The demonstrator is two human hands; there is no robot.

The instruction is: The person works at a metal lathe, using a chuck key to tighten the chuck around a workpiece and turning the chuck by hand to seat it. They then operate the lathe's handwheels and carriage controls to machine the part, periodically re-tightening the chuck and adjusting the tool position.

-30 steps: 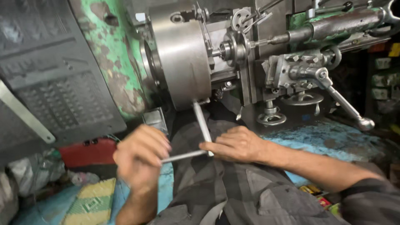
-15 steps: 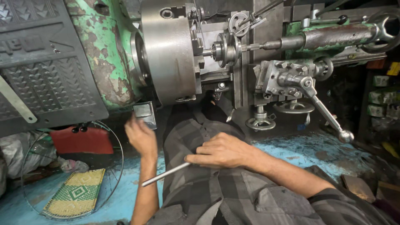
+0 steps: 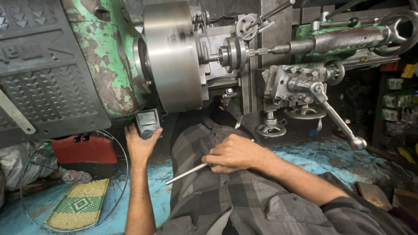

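Floor [image 3: 344, 159]: blue-painted, worn and stained.
Machine: old lathe [image 3: 104, 65], green paint flaking, filling the upper view.
Mat [image 3: 78, 206]: woven, green and yellow, lower left.
Shelves [image 3: 398, 102]: right edge, dim, holding small boxes.
Light: dim, dark behind.

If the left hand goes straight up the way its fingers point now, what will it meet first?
The left hand already touches a small grey box on the machine. Straight beyond that stands the green lathe body, beside the steel chuck. Depth is unclear, so this is a likely guess.

A small dark handset [image 3: 148, 123] with a grey screen stands below the chuck; green boxes [image 3: 398, 101] sit far right.
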